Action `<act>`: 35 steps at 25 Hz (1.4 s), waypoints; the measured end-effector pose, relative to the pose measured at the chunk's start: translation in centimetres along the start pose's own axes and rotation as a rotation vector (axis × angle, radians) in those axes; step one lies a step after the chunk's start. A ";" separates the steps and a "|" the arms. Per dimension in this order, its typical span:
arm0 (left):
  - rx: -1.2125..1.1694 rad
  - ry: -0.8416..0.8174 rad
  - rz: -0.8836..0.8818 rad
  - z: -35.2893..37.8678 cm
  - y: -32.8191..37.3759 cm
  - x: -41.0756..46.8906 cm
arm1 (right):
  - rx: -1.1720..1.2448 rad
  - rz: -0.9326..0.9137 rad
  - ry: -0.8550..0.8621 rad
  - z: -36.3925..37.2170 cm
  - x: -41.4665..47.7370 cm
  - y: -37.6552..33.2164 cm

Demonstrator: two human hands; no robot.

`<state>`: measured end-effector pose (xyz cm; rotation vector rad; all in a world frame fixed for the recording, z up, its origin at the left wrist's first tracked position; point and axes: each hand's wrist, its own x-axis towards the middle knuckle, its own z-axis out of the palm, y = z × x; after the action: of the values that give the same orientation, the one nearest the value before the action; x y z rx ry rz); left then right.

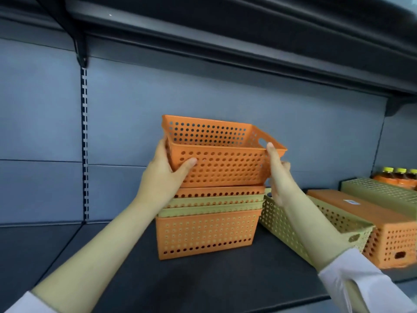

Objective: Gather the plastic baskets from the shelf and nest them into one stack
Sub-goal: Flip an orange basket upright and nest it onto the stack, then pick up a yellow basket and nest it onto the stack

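Observation:
An orange perforated basket (pixel 225 163) is held upright just above a nested stack (pixel 206 233) of orange and green baskets on the dark shelf. My left hand (pixel 162 177) grips its left end, thumb across the front wall. My right hand (pixel 278 172) holds its right end by the handle cut-out. To the right of the stack lies a green basket (pixel 316 227), then an upside-down orange basket (pixel 383 229) with a white label, and an upside-down green basket (pixel 383 188) behind.
The dark shelf board (pixel 203 281) runs under everything, with bare surface to the left of the stack. An upper shelf (pixel 225 30) hangs overhead. Several yellow-capped bottles (pixel 399 177) stand at the far right against the grey back panel.

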<state>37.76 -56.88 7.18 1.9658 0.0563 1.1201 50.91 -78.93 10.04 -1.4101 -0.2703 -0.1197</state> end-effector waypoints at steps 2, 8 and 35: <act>-0.037 -0.039 -0.023 -0.8 -1.2 -0.8 | -0.012 -0.051 0.006 1.0 -0.2 1.0; -0.128 -0.047 -0.065 -2.4 -3.4 -1.4 | -0.162 -0.179 0.032 2.2 -0.4 2.9; 0.879 -0.040 0.859 10.9 -3.7 -5.0 | -1.375 -0.428 0.171 -13.2 -1.7 10.0</act>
<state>43.94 -63.67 -1.37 2.9220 -0.4257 1.7963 53.22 -90.40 -1.75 -2.6561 -0.3601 -0.9073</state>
